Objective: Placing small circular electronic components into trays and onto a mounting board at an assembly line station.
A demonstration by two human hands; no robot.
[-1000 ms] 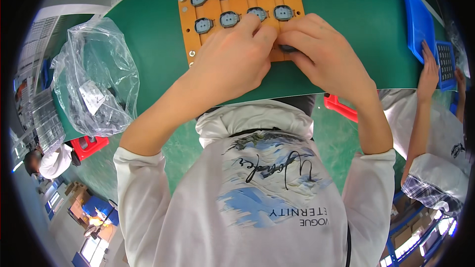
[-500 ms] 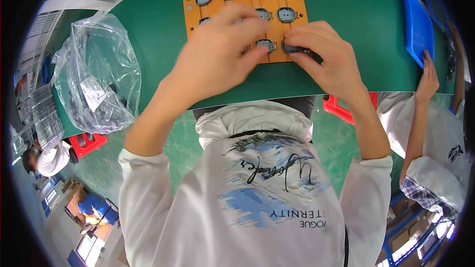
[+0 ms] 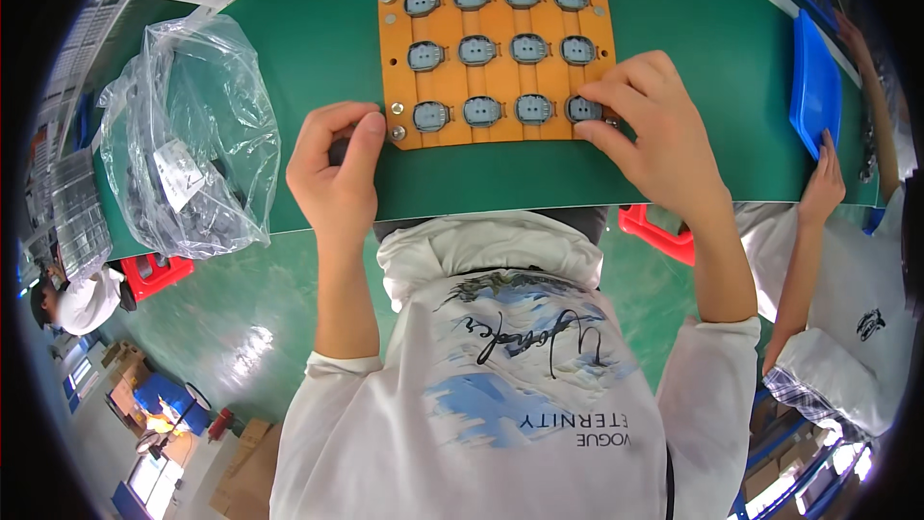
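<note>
An orange fixture plate lies on the green table, with rows of grey oval connector-like parts seated in it. My right hand is at the plate's lower right corner. Its thumb and forefinger close on the edges of the corner grey oval part. Beside the plate's lower left corner is my left hand, fingers curled and thumb against the forefinger. Something dark shows in the hollow of that hand, too hidden to name.
A clear plastic bag holding dark parts and a white label stands at the left of the table. On the right, a co-worker's hand touches a blue tray. Red stools stand below the table's near edge.
My left hand has moved from over the plate to beside its lower left corner, uncovering the grey parts. My right hand stays at the lower right corner part. The whole view has shifted slightly.
</note>
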